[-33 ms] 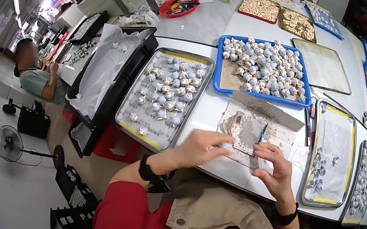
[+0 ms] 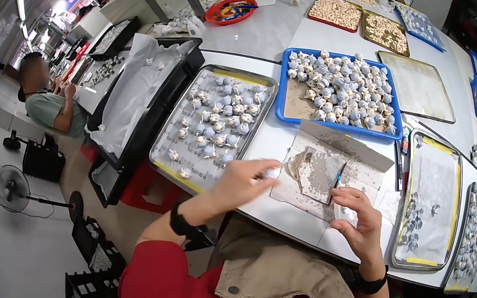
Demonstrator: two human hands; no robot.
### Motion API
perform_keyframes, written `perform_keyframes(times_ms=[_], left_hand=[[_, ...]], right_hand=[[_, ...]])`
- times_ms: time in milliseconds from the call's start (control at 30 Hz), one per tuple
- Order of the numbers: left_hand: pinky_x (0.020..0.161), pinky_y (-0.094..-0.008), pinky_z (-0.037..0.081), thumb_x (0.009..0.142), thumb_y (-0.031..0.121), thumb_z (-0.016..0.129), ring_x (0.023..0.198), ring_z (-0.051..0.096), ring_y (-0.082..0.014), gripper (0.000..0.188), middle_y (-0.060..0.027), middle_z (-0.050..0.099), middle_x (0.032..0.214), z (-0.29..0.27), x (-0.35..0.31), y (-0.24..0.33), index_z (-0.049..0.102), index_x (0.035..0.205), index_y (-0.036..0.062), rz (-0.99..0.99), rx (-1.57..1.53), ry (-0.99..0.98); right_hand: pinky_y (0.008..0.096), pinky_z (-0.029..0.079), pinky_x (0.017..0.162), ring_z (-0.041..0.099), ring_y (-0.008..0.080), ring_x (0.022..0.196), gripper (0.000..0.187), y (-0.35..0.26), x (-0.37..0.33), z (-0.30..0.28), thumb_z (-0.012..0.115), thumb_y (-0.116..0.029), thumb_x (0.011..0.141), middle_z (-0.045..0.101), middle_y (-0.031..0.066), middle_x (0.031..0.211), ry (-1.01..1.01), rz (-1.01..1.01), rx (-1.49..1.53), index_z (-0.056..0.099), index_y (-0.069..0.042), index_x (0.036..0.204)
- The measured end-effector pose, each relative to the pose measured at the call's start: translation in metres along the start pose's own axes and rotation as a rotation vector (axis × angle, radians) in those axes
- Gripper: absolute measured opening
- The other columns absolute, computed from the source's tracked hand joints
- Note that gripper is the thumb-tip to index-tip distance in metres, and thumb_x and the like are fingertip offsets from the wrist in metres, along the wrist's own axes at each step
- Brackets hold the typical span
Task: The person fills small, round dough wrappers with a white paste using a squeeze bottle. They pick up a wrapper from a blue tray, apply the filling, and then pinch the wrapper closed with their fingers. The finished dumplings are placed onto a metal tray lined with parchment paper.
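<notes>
My left hand (image 2: 241, 183) is closed on a small pale figurine (image 2: 272, 173), partly hidden and blurred, left of a stained cardboard sheet (image 2: 364, 175). At the sheet's near right corner, my right hand (image 2: 360, 224) curls its thumb and fingers around a small white dish (image 2: 345, 213). A thin dark stick with a blue part (image 2: 339, 178) rises by its fingertips; whether they grip it I cannot tell. A worn grey card piece (image 2: 319, 176) lies on the sheet. To the left, a metal tray (image 2: 162, 173) holds many spaced-out grey-blue and white figurines.
Behind the cardboard stands a blue tray (image 2: 281, 103) heaped with similar figurines. Metal trays (image 2: 438, 225) of grey pieces lie at right. Black crates (image 2: 193, 59) flank the table's left end. A red basket (image 2: 233, 22) sits farther back. Another person (image 2: 52, 96) works at far left.
My left hand has moved left, away from the cardboard, with the figurine between its fingers. More of the grey card piece shows now. My right hand has stayed nearly still.
</notes>
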State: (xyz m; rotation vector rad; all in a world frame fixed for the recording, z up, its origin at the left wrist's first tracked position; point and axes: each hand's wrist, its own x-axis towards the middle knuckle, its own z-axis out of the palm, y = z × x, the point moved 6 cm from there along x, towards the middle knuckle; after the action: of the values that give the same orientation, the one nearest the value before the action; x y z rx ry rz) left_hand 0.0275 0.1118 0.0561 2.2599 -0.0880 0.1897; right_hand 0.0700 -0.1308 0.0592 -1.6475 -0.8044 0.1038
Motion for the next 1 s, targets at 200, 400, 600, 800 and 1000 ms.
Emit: perform_keyframes(times_ms=[200, 400, 600, 800, 1000], left_hand=[[0.065, -0.0404, 0.049, 0.077, 0.020, 0.071, 0.074, 0.064, -0.0320, 0.020, -0.0133, 0.067, 0.080, -0.092, 0.002, -0.068, 0.064, 0.089, 0.0062, -0.163, 0.702, 0.092], [0.071, -0.0417, 0.050, 0.077, 0.007, 0.062, 0.081, 0.062, -0.0317, 0.015, -0.0119, 0.064, 0.089, -0.011, 0.138, -0.035, 0.061, 0.092, 0.0051, 0.158, 0.332, 0.074], [0.081, -0.0427, 0.048, 0.075, 0.012, 0.067, 0.092, 0.059, -0.0361, 0.029, -0.0159, 0.059, 0.098, 0.066, 0.218, -0.073, 0.054, 0.100, 0.0065, 0.121, 0.586, -0.009], [0.073, -0.0275, 0.050, 0.076, -0.001, 0.068, 0.086, 0.061, -0.0167, 0.029, -0.0069, 0.059, 0.102, 0.035, 0.179, -0.060, 0.055, 0.102, 0.0034, -0.044, -0.095, -0.010], [0.074, -0.0224, 0.050, 0.090, 0.008, 0.061, 0.085, 0.060, -0.0114, 0.026, -0.0043, 0.059, 0.099, 0.053, 0.046, -0.017, 0.055, 0.115, 0.0019, -0.405, -1.052, -0.288]], right_hand=[[0.0317, 0.047, 0.083, 0.062, 0.0225, 0.093, 0.017, 0.028, -0.019, -0.035, 0.070, -0.003, 0.077, 0.068, 0.0101, 0.094, 0.224, 0.124, -0.104, 0.068, -0.003, 0.094], [0.0300, 0.047, 0.078, 0.062, 0.0209, 0.086, 0.012, 0.031, -0.026, -0.037, 0.069, 0.000, 0.077, 0.066, 0.0099, 0.086, 0.307, 0.194, -0.228, 0.067, -0.002, 0.089], [0.0362, 0.044, 0.081, 0.057, 0.0282, 0.091, 0.034, 0.030, -0.038, -0.035, 0.075, -0.017, 0.073, 0.061, 0.0134, 0.096, 0.320, 0.219, -0.448, 0.059, 0.000, 0.097], [0.0397, 0.044, 0.075, 0.056, 0.0287, 0.085, 0.047, 0.042, -0.036, -0.014, 0.077, -0.026, 0.069, 0.059, 0.0128, 0.091, 0.126, 0.337, -0.706, 0.055, -0.001, 0.102], [0.0404, 0.047, 0.067, 0.059, 0.0328, 0.074, 0.036, 0.051, -0.037, -0.019, 0.074, -0.022, 0.071, 0.060, 0.0145, 0.080, 0.207, 0.395, -0.670, 0.053, -0.002, 0.094]])
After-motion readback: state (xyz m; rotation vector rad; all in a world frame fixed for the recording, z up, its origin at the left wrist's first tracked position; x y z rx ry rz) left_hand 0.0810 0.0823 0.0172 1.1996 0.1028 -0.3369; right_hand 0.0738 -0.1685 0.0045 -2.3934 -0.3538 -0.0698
